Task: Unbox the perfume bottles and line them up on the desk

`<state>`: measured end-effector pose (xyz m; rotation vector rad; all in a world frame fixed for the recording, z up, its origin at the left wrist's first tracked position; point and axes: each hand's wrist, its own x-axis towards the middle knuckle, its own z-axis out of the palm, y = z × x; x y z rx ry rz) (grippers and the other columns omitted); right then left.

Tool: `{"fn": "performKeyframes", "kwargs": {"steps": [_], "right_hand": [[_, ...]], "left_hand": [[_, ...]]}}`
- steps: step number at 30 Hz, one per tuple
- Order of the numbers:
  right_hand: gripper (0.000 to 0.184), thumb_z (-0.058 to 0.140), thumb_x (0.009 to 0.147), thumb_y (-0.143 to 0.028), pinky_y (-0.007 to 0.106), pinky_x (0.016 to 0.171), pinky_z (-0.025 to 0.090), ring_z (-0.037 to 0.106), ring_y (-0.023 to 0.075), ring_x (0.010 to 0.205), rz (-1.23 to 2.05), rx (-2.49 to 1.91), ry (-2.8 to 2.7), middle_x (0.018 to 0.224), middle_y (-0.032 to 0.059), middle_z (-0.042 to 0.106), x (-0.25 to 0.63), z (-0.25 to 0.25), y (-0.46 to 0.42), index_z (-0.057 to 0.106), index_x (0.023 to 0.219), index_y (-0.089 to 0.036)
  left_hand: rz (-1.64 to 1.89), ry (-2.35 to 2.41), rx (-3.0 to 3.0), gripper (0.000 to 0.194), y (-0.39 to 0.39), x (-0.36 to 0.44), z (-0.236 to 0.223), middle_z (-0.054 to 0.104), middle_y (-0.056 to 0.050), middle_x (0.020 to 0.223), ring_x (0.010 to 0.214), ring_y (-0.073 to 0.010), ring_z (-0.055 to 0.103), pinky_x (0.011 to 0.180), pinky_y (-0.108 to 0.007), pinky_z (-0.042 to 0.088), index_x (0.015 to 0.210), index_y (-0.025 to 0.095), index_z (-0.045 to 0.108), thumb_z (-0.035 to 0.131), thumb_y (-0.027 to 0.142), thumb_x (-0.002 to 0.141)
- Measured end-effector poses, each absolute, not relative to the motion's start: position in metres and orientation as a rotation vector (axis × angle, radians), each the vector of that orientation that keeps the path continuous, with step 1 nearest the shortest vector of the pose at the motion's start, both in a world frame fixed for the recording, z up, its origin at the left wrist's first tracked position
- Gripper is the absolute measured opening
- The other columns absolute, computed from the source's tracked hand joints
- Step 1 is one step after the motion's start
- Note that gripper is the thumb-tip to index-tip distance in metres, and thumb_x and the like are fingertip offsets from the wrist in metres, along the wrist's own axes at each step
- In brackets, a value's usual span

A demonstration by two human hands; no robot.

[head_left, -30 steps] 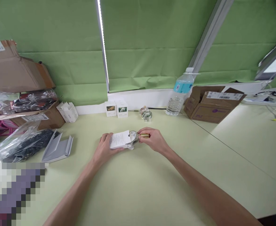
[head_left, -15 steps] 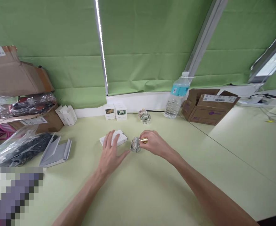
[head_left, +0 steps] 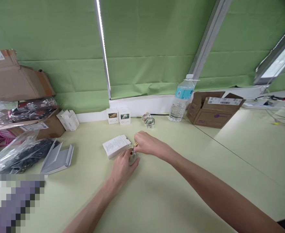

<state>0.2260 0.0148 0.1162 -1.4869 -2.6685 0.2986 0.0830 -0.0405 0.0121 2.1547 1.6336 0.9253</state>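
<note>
The pale counter (head_left: 169, 197) carries everything near me, and I take the white carton (head_left: 117, 146) lying flat on it as my landmark. Far left of that carton, a big brown box (head_left: 18, 82) sits high on a heap. Well to the right of the carton and beyond it, a smaller brown box (head_left: 212, 115) stands with its flaps up, and the water bottle (head_left: 178, 110) is upright just beside it. Left of the carton, well apart from it, an open grey box (head_left: 58, 158) rests on the counter.

My right hand (head_left: 146, 142) is to the right of the carton, its fingers pinched together on a gold part (head_left: 136, 144). My left hand (head_left: 123, 166) is on the near side of the carton, thumb and fingers curled about a small clear bottle (head_left: 134, 156); I can't tell whether those fingers brush the carton. Behind the carton, 2 little white boxes with flower pictures (head_left: 119, 117) stand side by side.

The clear bottle is just off the carton's near right corner, half hidden by my fingers. It looks like glass, though I can't be sure. I'd expect it to be stiff, fairly light, slick on its smooth faces and liable to chip if knocked. I judge the ribbed clear body the safer hold, with the left thumb opposite the fingers; the gold part is slim and probably slippery, so it suits a fingertip pinch.
</note>
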Motion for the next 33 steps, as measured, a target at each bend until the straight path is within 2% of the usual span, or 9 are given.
{"fn": "performKeyframes", "kwargs": {"steps": [7, 15, 21, 27, 33], "right_hand": [[0.016, 0.053, 0.068, -0.016, 0.026, 0.044, 0.016, 0.035, 0.0071, 0.043, 0.36, -1.496, -2.526, 0.052, 0.0003, 0.049, 0.238, 0.109, 0.016, 0.047, 0.054, -0.017], [0.01, 0.051, 0.069, -0.018, 0.022, 0.039, 0.022, 0.046, 0.0091, 0.041, 0.575, -1.476, -2.393, 0.05, 0.0019, 0.057, 0.246, 0.109, 0.009, 0.057, 0.061, -0.015], [0.011, 0.052, 0.071, -0.023, 0.021, 0.04, 0.029, 0.054, 0.0119, 0.045, 0.688, -1.494, -2.272, 0.053, 0.0026, 0.061, 0.255, 0.109, 0.005, 0.057, 0.064, -0.016], [0.011, 0.051, 0.072, -0.023, 0.019, 0.04, 0.034, 0.058, 0.0128, 0.044, 0.794, -1.502, -2.235, 0.053, 0.0014, 0.059, 0.269, 0.104, -0.003, 0.056, 0.065, -0.016], [0.008, 0.049, 0.073, -0.019, 0.019, 0.041, 0.031, 0.052, 0.0107, 0.043, 0.829, -1.539, -2.319, 0.054, -0.0018, 0.051, 0.269, 0.068, -0.007, 0.051, 0.065, -0.018]], "left_hand": [[0.925, 1.664, 2.148, 0.027, -0.039, 0.082, 0.013, 0.066, -0.003, 0.09, 0.076, -0.0173, 0.061, 0.065, -0.027, 0.043, 0.11, 0.025, 0.058, 0.05, 0.038, 0.088], [0.921, 1.66, 2.142, 0.025, -0.037, 0.081, 0.015, 0.066, -0.002, 0.086, 0.073, -0.0167, 0.06, 0.061, -0.026, 0.041, 0.106, 0.024, 0.06, 0.048, 0.038, 0.088], [0.903, 1.648, 2.146, 0.025, -0.036, 0.079, 0.013, 0.066, -0.002, 0.084, 0.071, -0.0159, 0.059, 0.06, -0.025, 0.04, 0.105, 0.024, 0.06, 0.048, 0.038, 0.089], [0.905, 1.644, 2.145, 0.027, -0.033, 0.078, 0.011, 0.066, -0.002, 0.084, 0.069, -0.0158, 0.059, 0.059, -0.025, 0.041, 0.106, 0.026, 0.06, 0.046, 0.04, 0.089], [0.911, 1.613, 2.169, 0.03, -0.029, 0.075, 0.009, 0.067, -0.003, 0.088, 0.077, -0.0186, 0.062, 0.063, -0.027, 0.043, 0.11, 0.025, 0.06, 0.045, 0.041, 0.089]]}}
